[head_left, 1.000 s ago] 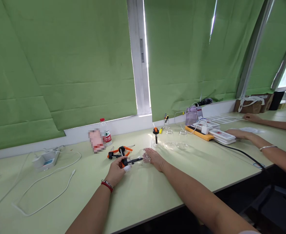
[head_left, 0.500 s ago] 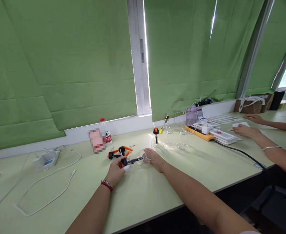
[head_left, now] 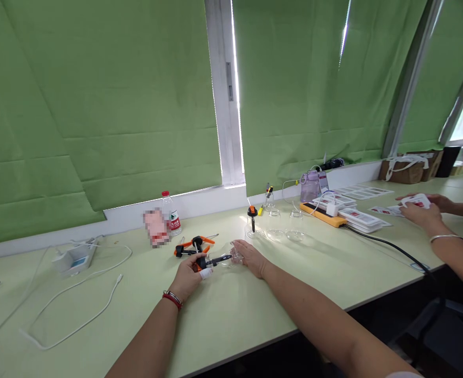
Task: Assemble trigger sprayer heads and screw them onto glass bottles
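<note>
Between my hands, just above or on the table, a clear glass bottle (head_left: 225, 254) lies on its side with a black stem running inside it. My left hand (head_left: 189, 272), a white wrap on its thumb, is closed round the orange-and-black top (head_left: 200, 263) at the bottle's left end. Round the bottle's clear right end, the fingers of my right hand (head_left: 251, 257) are curled. Behind my left hand lie loose orange-and-black tops (head_left: 195, 244) with thin stems. A similar glass bottle (head_left: 251, 223), with its top fitted, stands upright further back.
Clear glass vessels (head_left: 275, 226) stand at the back. A plastic water bottle (head_left: 171, 214) is near the wall. White cables (head_left: 85, 283) and a charger box (head_left: 74, 258) lie left. On the right are an orange power strip (head_left: 322, 215), stacked cards (head_left: 363, 219) and a co-worker's hands (head_left: 424, 212).
My two hands and the bottle between them stay almost still. On the right, the co-worker's hands have come together and now hold white-and-red cards.
</note>
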The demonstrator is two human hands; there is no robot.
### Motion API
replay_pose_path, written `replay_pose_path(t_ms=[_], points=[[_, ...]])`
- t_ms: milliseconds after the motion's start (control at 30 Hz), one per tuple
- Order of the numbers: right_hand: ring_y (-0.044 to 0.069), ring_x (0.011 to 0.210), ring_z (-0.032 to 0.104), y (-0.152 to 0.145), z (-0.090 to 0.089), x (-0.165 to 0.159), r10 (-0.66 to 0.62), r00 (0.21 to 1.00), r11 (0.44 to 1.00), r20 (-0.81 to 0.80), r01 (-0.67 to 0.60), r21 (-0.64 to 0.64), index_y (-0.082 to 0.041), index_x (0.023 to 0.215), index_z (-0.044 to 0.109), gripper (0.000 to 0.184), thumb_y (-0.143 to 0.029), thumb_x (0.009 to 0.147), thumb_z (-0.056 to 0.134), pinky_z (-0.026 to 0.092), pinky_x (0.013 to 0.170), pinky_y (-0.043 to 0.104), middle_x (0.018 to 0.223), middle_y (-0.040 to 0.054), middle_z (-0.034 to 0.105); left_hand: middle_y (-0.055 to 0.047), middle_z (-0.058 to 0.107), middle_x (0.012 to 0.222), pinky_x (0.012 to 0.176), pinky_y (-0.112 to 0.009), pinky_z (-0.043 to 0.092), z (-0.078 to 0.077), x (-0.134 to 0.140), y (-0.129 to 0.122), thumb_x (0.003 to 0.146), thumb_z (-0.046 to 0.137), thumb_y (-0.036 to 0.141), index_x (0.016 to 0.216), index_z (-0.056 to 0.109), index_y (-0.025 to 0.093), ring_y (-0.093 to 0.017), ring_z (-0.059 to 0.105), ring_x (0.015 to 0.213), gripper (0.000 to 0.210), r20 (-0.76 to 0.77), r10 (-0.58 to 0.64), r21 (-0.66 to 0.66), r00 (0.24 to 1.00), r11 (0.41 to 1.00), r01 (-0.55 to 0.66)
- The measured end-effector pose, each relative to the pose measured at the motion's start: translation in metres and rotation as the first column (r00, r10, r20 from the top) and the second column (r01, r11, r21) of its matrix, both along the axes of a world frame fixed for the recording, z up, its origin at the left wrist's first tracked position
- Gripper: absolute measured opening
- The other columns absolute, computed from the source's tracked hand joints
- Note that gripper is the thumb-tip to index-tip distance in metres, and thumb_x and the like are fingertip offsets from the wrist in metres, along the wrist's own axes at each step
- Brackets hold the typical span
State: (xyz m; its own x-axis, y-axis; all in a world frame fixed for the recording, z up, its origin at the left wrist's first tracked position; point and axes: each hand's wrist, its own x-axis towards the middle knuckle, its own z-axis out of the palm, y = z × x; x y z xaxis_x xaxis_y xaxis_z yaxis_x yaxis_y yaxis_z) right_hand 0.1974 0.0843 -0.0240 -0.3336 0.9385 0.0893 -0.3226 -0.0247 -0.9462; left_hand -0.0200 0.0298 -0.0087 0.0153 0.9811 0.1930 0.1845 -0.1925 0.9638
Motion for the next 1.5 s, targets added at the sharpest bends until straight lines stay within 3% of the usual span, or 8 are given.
replay_pose_path(t_ms=[133, 400, 1000, 1267, 1500], points=[[0.012, 0.069, 0.056, -0.0014, -0.0003, 0.0008, 0.04, 0.999, 0.999, -0.017, -0.04, -0.014, -0.022, 0.093, 0.057, 0.036, -0.052, 0.072, 0.063, 0.047, 0.067, 0.028, 0.084, 0.0014, 0.057, -0.001, 0.06, 0.077, 0.05, -0.025, 0.047, 0.0008, 0.0008, -0.002, 0.05, 0.08, 0.029, 0.103, 0.061, 0.015, -0.011, 0.053, 0.055, 0.058, 0.026, -0.032, -0.035, 0.999, 0.999, 0.033], [0.011, 0.065, 0.054, -0.0058, 0.0022, 0.0037, 0.15, 0.987, 0.989, -0.054, -0.149, 0.02, -0.021, 0.092, 0.054, 0.036, -0.046, 0.07, 0.068, 0.046, 0.07, 0.031, 0.081, 0.0004, 0.056, 0.002, 0.055, 0.074, 0.042, -0.02, 0.041, 0.0013, -0.0016, -0.0037, 0.049, 0.081, 0.031, 0.103, 0.061, 0.016, -0.005, 0.045, 0.045, 0.059, -0.018, -0.035, -0.071, 0.999, 0.997, 0.034], [0.011, 0.069, 0.055, -0.0042, 0.0003, 0.0056, 0.214, 0.976, 0.975, -0.04, -0.211, 0.066, -0.02, 0.094, 0.05, 0.042, -0.036, 0.064, 0.076, 0.045, 0.075, 0.035, 0.084, -0.0002, 0.054, 0.004, 0.049, 0.068, 0.043, -0.022, 0.046, 0.0018, -0.0013, -0.0044, 0.049, 0.081, 0.027, 0.098, 0.056, 0.015, -0.007, 0.045, 0.05, 0.056, -0.154, -0.069, -0.127, 0.986, 0.991, 0.049], [0.012, 0.07, 0.055, -0.0044, -0.0001, 0.005, 0.213, 0.977, 0.974, -0.025, -0.211, 0.078, -0.02, 0.095, 0.05, 0.039, -0.036, 0.068, 0.074, 0.045, 0.077, 0.035, 0.084, -0.0001, 0.054, 0.004, 0.048, 0.068, 0.044, -0.022, 0.045, 0.0012, -0.002, -0.0058, 0.051, 0.078, 0.025, 0.098, 0.056, 0.016, -0.007, 0.045, 0.048, 0.053, -0.19, -0.065, -0.123, 0.98, 0.991, 0.042], [0.013, 0.077, 0.055, -0.0036, -0.0011, 0.0069, 0.219, 0.976, 0.97, -0.004, -0.218, 0.104, -0.022, 0.097, 0.052, 0.04, -0.033, 0.066, 0.075, 0.046, 0.08, 0.035, 0.095, 0.002, 0.054, 0.003, 0.049, 0.071, 0.047, -0.022, 0.042, -0.0007, -0.0033, -0.0045, 0.053, 0.074, 0.023, 0.102, 0.056, 0.016, -0.008, 0.045, 0.052, 0.053, -0.258, -0.067, -0.097, 0.964, 0.994, 0.043]])
